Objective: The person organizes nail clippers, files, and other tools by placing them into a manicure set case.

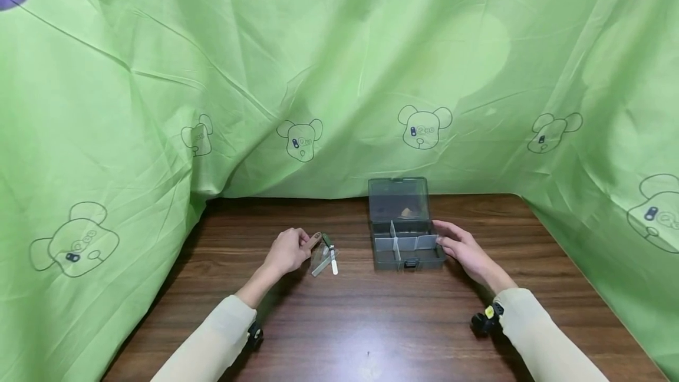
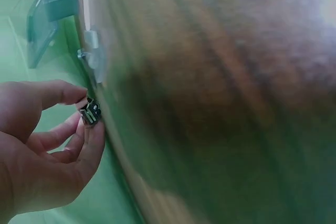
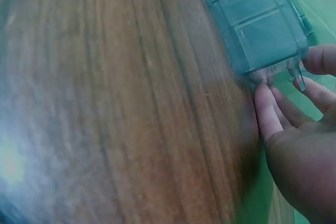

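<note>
My left hand (image 1: 287,250) pinches a small brown, flat-sided tool (image 1: 313,241) with a rounded end. The left wrist view shows dark and silver metal parts at the tool's end (image 2: 91,112), between thumb and fingers. Just right of this hand, a silver strip (image 1: 320,267), a narrow piece with a white end (image 1: 334,266) and a dark green piece (image 1: 326,240) lie close together on the table. My right hand (image 1: 468,254) holds the right side of a smoky, see-through divided box (image 1: 409,264), its fingertips at the wall and rim. The box's lid (image 1: 398,199) stands raised at the back.
Pale dividers (image 1: 405,244) split the box into several compartments. The brown wood-grain table (image 1: 339,323) reaches back to a green curtain (image 1: 339,75), which also hangs along the left and right sides. A black wrist camera (image 1: 483,324) hangs below the right sleeve.
</note>
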The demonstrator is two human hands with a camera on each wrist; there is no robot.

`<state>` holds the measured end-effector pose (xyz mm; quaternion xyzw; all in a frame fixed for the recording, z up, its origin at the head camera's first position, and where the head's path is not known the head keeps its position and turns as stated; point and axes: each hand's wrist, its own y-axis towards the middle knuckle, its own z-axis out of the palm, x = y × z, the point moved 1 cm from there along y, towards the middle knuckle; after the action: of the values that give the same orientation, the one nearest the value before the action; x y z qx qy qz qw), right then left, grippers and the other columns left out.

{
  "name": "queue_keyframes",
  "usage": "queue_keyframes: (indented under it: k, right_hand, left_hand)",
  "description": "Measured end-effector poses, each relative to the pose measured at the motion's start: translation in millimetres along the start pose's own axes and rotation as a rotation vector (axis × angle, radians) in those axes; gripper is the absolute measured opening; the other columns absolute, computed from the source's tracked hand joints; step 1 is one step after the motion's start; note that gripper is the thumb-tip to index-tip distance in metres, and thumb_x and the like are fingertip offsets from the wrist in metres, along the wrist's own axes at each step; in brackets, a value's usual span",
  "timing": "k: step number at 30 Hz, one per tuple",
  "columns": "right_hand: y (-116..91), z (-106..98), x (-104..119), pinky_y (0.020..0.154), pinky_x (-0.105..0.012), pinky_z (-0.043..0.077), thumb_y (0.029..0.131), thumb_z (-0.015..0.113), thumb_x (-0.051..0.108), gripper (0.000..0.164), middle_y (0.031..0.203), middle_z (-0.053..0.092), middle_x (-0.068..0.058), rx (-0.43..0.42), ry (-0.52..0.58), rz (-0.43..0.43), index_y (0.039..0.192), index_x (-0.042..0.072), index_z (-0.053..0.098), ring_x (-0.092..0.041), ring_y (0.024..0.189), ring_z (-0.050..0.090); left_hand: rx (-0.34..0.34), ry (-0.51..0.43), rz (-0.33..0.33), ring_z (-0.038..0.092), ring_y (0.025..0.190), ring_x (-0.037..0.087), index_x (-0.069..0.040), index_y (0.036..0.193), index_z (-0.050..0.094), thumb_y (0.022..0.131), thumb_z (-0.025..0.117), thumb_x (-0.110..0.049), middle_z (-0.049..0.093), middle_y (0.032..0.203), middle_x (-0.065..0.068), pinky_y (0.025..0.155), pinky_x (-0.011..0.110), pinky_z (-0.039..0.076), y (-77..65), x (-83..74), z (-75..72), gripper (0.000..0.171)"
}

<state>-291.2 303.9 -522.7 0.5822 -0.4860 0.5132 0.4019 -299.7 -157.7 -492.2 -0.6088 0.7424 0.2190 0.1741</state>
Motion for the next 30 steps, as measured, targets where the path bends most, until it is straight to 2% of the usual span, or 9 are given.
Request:
queue_keyframes:
  k: [7,11,14,18,24,30]
  right_hand:
    - [-2,-1,9,0.093,-0.023,0.054,0.108,0.059,0.012,0.055,0.157,0.043,-0.026,-0.066,-0.027,0.077,0.158,-0.001,0.042,-0.015,0.12,0.058]
    - [-2,-1,17,0.087,-0.034,0.061,0.107,0.059,0.013,0.052,0.142,0.055,-0.027,-0.055,-0.063,0.131,0.155,-0.004,0.044,-0.02,0.111,0.062]
    - [-3,0,24,0.083,-0.043,0.064,0.107,0.058,0.011,0.051,0.125,0.061,-0.022,-0.03,-0.06,0.173,0.152,-0.007,0.043,-0.022,0.102,0.063]
    - [-4,1,29,0.08,-0.045,0.065,0.106,0.058,0.008,0.05,0.111,0.063,-0.013,-0.026,-0.044,0.216,0.151,-0.008,0.043,-0.02,0.092,0.064]
    - [-4,2,32,0.077,-0.044,0.065,0.106,0.057,0.01,0.05,0.092,0.056,-0.004,-0.028,-0.033,0.251,0.151,-0.007,0.043,-0.014,0.08,0.058]
    - [-5,3,30,0.078,-0.046,0.065,0.107,0.056,0.011,0.049,0.099,0.055,-0.007,-0.039,-0.03,0.286,0.152,-0.004,0.046,-0.016,0.082,0.058]
  left_hand:
    - [-0.017,0.004,0.044,0.062,0.084,0.018,-0.008,0.103,0.073,0.081,0.077,-0.006,0.067,0.093,0.002,0.079,0.039,0.054,4.3,-20.6,-10.8,0.023]
    - [0.001,-0.021,0.059,0.063,0.086,0.019,-0.007,0.106,0.073,0.082,0.078,-0.005,0.067,0.096,0.002,0.081,0.038,0.056,4.1,-33.4,-13.0,0.024]
    - [0.013,-0.038,0.074,0.063,0.087,0.018,-0.007,0.107,0.073,0.083,0.079,-0.005,0.066,0.097,0.001,0.082,0.037,0.056,4.5,-41.6,-11.3,0.025]
    - [0.03,-0.044,0.117,0.064,0.088,0.018,-0.008,0.107,0.074,0.083,0.08,-0.004,0.066,0.097,0.001,0.083,0.036,0.056,5.7,-52.8,-7.8,0.025]
    - [0.061,-0.047,0.221,0.066,0.09,0.02,-0.007,0.108,0.073,0.086,0.079,-0.004,0.066,0.098,0.001,0.083,0.035,0.056,9.7,-70.4,-2.4,0.022]
    - [0.108,-0.084,0.292,0.065,0.089,0.016,-0.006,0.109,0.074,0.09,0.08,-0.005,0.066,0.099,0.002,0.083,0.031,0.056,17.5,-93.4,4.7,0.02]
